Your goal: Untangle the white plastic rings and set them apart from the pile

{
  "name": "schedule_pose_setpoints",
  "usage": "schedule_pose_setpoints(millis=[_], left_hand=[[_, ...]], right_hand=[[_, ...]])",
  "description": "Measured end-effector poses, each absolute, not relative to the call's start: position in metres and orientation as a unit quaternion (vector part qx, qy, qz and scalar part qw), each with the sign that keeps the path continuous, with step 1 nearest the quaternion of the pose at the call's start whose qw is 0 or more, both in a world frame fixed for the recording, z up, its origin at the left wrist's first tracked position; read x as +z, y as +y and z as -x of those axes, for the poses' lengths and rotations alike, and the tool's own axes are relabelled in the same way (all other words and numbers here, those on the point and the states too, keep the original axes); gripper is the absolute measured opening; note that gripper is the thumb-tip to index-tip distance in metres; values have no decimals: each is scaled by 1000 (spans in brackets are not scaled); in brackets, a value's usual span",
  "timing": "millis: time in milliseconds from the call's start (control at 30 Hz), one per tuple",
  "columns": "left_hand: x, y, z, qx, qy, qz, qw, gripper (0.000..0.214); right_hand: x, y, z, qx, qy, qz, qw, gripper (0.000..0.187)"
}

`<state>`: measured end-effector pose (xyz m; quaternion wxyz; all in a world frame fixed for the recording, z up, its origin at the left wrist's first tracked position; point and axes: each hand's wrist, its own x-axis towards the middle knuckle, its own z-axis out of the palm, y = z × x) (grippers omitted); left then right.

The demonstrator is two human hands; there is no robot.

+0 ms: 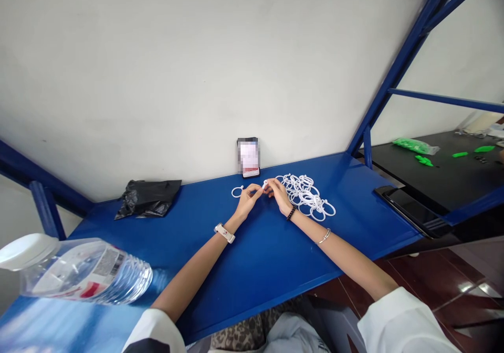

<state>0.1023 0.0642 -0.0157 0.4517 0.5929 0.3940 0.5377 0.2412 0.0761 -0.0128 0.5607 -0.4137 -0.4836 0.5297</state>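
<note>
My left hand [248, 201] and my right hand [280, 194] meet over the blue table [252, 253], fingers pinched together on one small white plastic piece [265, 184]. A single white ring [237, 191] lies just left of my left hand. A pile of several white rings [307, 195] lies right of my right hand, touching it. I wear a watch on the left wrist and bracelets on the right.
A phone [248, 157] leans against the white wall behind my hands. A crumpled black bag [147, 198] lies at the left. A large water bottle [79, 271] lies near left. Blue frame bars and a black table with green parts [415, 146] stand at right.
</note>
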Motion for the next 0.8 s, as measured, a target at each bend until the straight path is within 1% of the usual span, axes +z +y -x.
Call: schedule_pose_setpoints(millis=[267,400,567,633,800], left_hand=[[-22,66,-105,537,431,-612,390,32],[-24,65,-106,535,434,-596,413,47],[-21,63,-106,503,433,-616,423,54],[-19,62,-106,493,433,-624,425,53],[-15,59,-107,474,426,-635,437,45]], right_hand=[[-15,77,-241,531,-486,399,568,33],[-16,76,-240,537,-486,388,570,38],[-16,73,-237,540,-500,365,570,42],[-15,73,-237,542,-506,356,569,43],[-13,72,-237,535,-512,358,569,43]])
